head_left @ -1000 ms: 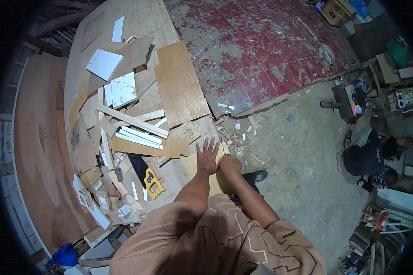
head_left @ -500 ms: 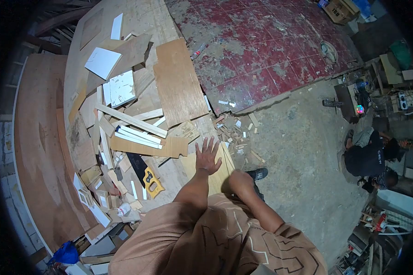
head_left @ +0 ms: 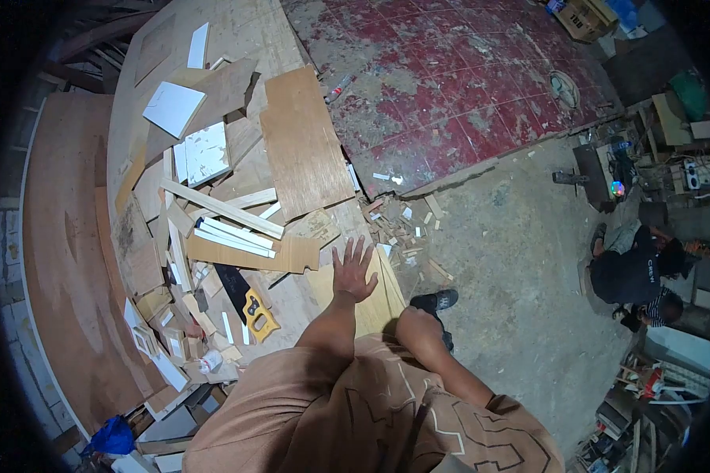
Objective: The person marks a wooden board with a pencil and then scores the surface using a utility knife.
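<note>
My left hand (head_left: 353,272) lies flat with its fingers spread on a pale yellowish wooden board (head_left: 379,311) at the bench's near edge. Beside the board's right edge, my right hand (head_left: 420,327) is closed in a fist; whatever it grips, if anything, is hidden from above. To the left of my left forearm rests a handsaw (head_left: 248,302) with a yellow handle and dark blade. Just beyond my left fingers are a brown panel offcut (head_left: 298,254) and several white strips (head_left: 235,236).
A large plywood piece (head_left: 306,146), white blocks (head_left: 207,152) and wood sticks (head_left: 225,209) cover the bench further off. Wood scraps (head_left: 398,236) litter the concrete floor (head_left: 513,292). Red tiles (head_left: 450,87) lie beyond. Another person (head_left: 627,268) crouches at the right.
My right fist has shifted slightly down and to the right along the board's edge. The left hand stays spread on the board. The view has moved slightly.
</note>
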`<action>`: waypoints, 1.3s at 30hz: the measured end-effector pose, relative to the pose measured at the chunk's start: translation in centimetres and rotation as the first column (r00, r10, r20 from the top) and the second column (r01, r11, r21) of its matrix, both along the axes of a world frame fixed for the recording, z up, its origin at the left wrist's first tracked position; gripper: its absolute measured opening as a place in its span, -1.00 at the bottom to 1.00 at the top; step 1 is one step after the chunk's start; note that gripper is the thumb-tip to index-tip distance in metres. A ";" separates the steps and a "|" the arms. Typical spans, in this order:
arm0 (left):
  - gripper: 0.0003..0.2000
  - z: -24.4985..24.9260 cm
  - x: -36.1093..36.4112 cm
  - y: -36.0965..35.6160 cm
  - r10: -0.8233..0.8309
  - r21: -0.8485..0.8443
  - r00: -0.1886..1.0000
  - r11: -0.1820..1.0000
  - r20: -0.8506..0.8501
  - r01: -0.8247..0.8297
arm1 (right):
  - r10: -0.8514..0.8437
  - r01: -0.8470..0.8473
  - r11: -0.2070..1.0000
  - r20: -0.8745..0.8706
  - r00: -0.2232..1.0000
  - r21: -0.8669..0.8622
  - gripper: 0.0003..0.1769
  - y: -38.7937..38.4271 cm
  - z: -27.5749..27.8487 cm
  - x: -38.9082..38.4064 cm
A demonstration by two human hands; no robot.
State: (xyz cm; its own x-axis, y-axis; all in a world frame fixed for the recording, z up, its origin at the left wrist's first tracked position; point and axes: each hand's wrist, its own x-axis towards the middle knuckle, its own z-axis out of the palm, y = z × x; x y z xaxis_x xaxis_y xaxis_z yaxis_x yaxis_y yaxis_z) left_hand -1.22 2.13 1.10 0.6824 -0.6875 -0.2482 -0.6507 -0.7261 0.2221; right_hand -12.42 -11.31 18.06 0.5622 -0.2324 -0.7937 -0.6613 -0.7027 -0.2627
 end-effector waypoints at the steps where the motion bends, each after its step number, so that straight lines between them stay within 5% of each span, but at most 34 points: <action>1: -0.22 0.0 -0.1 0.0 0.000 -0.005 1.000 1.000 0.000 0.000 | -0.012 0.012 1.000 -0.001 1.000 -0.003 -0.69 -0.2 0.5 0.1; 4: -0.20 -0.1 -0.1 -0.1 -0.005 0.008 1.000 1.000 0.020 0.005 | 0.118 -0.117 0.993 0.068 0.991 -0.015 -0.69 0.1 -7.5 1.7; 10: -0.19 0.9 0.3 -0.4 -0.019 0.116 0.998 0.993 -0.054 0.025 | -0.017 0.030 0.996 0.153 0.988 -0.083 -0.69 1.5 -13.1 7.0; 12: -0.19 0.2 0.0 -0.2 -0.014 0.067 0.999 0.998 -0.030 0.016 | -0.118 0.130 0.990 0.183 0.976 -0.056 -0.70 1.5 -12.6 5.2; 21: -0.24 0.0 -0.2 0.0 0.003 -0.002 1.000 1.000 -0.013 -0.003 | -0.061 0.061 0.998 0.058 0.996 -0.001 -0.74 0.4 -0.9 -0.8; 25: -0.25 0.1 -0.1 -0.1 0.011 -0.010 1.000 1.000 -0.011 -0.011 | 0.076 -0.081 0.994 0.072 0.994 0.073 -0.71 0.2 -9.6 3.9; 28: -0.25 -0.1 0.0 -0.2 0.016 -0.028 1.000 0.999 -0.017 -0.017 | 0.196 -0.206 0.974 0.100 0.975 0.099 -0.69 0.9 -9.8 6.3; 31: -0.25 0.3 -0.2 -0.1 0.014 -0.031 1.000 0.999 0.009 -0.014 | -0.100 0.104 0.994 0.140 0.985 -0.023 -0.66 1.8 -9.5 3.9; 35: -0.25 0.2 -0.2 0.1 0.011 -0.026 1.000 1.000 -0.017 -0.011 | -0.090 0.117 0.986 0.211 0.973 -0.120 -0.74 1.8 -7.0 -1.4; 39: -0.24 0.2 -0.3 0.0 0.013 -0.055 1.000 0.998 0.019 -0.012 | -0.078 0.088 0.992 0.105 0.991 -0.093 -0.76 1.1 -1.4 -1.5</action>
State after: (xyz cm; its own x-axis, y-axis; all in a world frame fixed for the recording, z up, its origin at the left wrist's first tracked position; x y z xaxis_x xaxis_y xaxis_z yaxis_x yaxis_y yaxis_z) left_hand -1.48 2.09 1.30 0.6953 -0.6912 -0.1971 -0.6463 -0.7212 0.2492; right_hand -13.95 -10.23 16.64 0.6139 -0.3546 -0.7052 -0.6917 -0.6721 -0.2642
